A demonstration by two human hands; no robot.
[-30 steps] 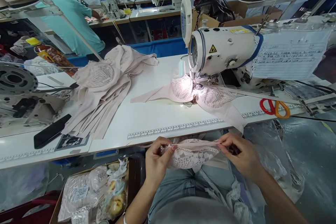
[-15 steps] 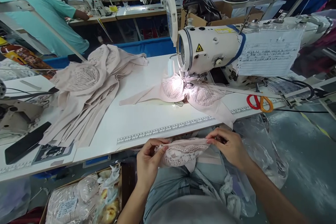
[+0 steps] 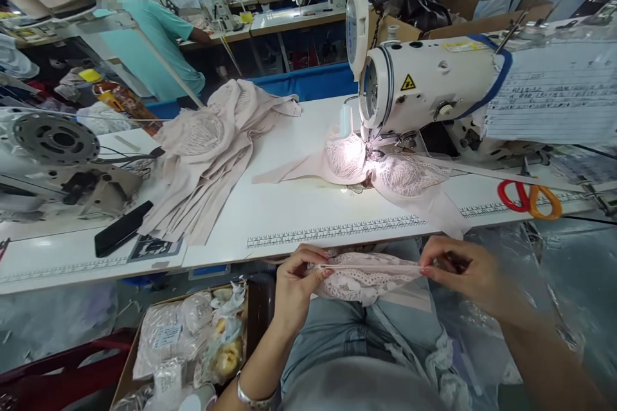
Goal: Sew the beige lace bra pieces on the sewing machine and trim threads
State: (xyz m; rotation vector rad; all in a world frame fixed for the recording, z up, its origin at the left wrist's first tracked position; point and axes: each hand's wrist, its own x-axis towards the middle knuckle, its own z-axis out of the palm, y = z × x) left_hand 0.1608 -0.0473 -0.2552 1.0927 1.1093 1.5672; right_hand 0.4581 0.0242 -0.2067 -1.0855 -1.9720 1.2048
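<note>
Above my lap, a pale pink lace bra (image 3: 369, 279) is stretched between my two hands. My left hand (image 3: 299, 286) pinches its left end between thumb and fingers. My right hand (image 3: 460, 270) grips the edge at the right end with thumb and fingertip; its wrist is blurred. A second pink bra (image 3: 405, 174) lies on the sewing table, one cup lit under the needle area of the sewing machine (image 3: 414, 80). To the left rests a pile of similar pink bras (image 3: 207, 141), their bands hanging toward the table's front.
Red and orange-handled scissors (image 3: 529, 198) lie at the table's right. A black phone (image 3: 123, 229) and another machine (image 3: 62, 160) are at left. Below stands a cardboard box (image 3: 247, 327) with wrapped goods. A person in a turquoise shirt (image 3: 139, 45) sits beyond.
The view has swung left, so the table things appear further right. My hands still hold the bra; its lace edge now looks pulled straighter, with my right hand a little further out.
</note>
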